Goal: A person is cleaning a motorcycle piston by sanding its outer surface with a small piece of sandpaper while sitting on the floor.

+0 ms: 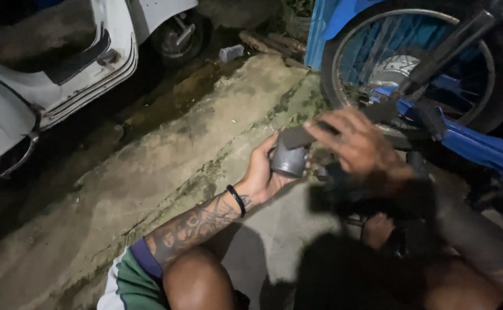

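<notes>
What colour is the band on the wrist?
Black. The wristband sits on the left hand's wrist, clearest in the head view, the only view.

The right hand (357, 146) is motion-blurred; below it, beside the blue motorbike (481, 146), everything sinks into dark shadow

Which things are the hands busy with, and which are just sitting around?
Busy with:
- grey cylinder part, held in the left hand
- dark strip across its top, touched by the right hand

Just sitting around:
- white scooter
- blue motorbike's spoked wheel
- small pale bottle-like thing on the concrete ground
</notes>
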